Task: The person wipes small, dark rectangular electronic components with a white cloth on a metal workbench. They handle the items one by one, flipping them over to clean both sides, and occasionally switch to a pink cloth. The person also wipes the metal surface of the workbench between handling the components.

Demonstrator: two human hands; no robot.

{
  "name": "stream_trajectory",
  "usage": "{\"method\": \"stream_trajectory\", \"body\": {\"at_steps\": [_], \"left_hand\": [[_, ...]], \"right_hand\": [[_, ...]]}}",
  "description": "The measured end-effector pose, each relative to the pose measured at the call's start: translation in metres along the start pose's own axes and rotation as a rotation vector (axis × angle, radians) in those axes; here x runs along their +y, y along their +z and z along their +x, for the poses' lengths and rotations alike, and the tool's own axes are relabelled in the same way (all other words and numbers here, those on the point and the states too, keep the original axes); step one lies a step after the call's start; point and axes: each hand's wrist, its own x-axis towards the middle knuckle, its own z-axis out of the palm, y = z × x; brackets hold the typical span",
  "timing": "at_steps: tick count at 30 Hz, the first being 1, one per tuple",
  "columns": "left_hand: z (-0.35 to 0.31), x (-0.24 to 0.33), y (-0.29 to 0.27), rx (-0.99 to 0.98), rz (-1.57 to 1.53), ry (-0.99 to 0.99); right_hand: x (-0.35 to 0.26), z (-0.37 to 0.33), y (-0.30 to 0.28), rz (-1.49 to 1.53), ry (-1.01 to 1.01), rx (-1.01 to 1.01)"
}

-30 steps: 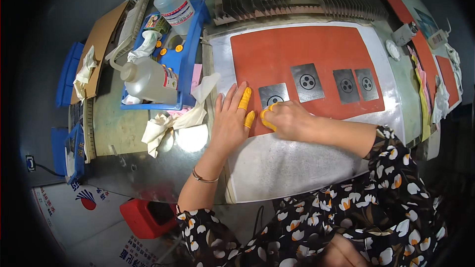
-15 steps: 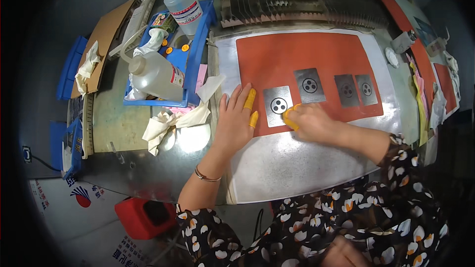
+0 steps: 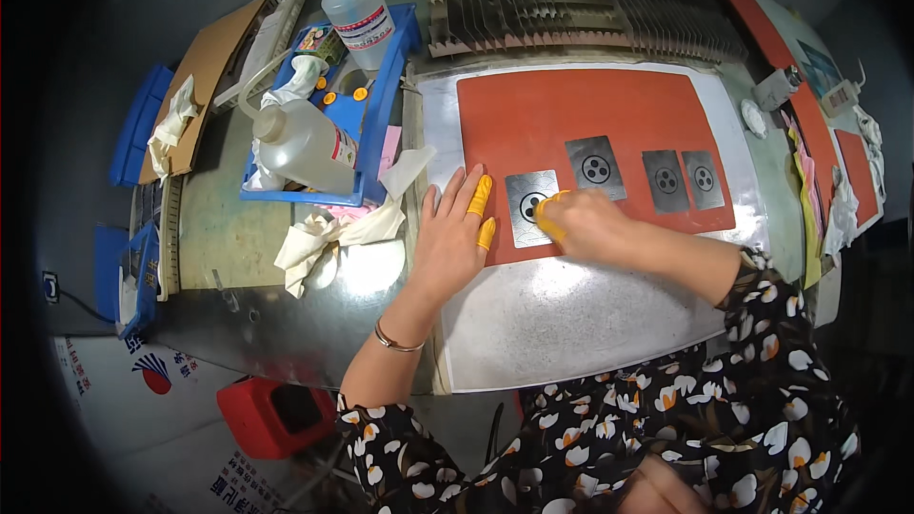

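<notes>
My left hand [image 3: 449, 240] lies flat at the left edge of a red mat [image 3: 581, 100], fingers stretched out, with yellow finger cots on two of them. My right hand [image 3: 592, 228] has its fingers curled together, also in yellow finger cots. Their tips press on the right part of a silvery metal plate [image 3: 523, 228] bearing a black ring with dots. Whether they hold anything small is hidden. Behind the right hand lies a darker metal plate [image 3: 584, 148] with a similar mark. Two more dark plates, one [image 3: 665, 201] beside the other [image 3: 703, 196], rest farther right.
A rack of thin upright plates [image 3: 533, 14] stands at the back. On the left, a blue tray [image 3: 395, 67] carries two squeeze bottles, the nearer one [image 3: 305, 148] leaning. A crumpled white cloth [image 3: 309, 247] lies in front of it. Another bottle [image 3: 776, 88] stands right of the mat.
My right fingertips have shifted slightly left and up over the silvery plate, covering part of its black ring. My left hand stays almost in place.
</notes>
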Motion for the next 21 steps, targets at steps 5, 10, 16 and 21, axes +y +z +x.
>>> {"method": "stream_trajectory", "body": {"at_steps": [5,10,16,21], "left_hand": [[0.002,0.003,-0.002,0.069,-0.032,-0.002],[-0.001,-0.001,-0.004,0.029,-0.024,-0.006],[-0.002,0.001,-0.003,0.031,-0.039,-0.020],[-0.003,0.001,-0.004,0.019,0.005,-0.034]], "right_hand": [[-0.011,0.021,0.008,-0.033,-0.019,0.032],[0.003,0.014,-0.002,-0.045,-0.044,0.005],[0.001,0.033,-0.001,-0.052,-0.092,0.028],[0.020,0.024,-0.006,-0.037,-0.038,0.076]]}}
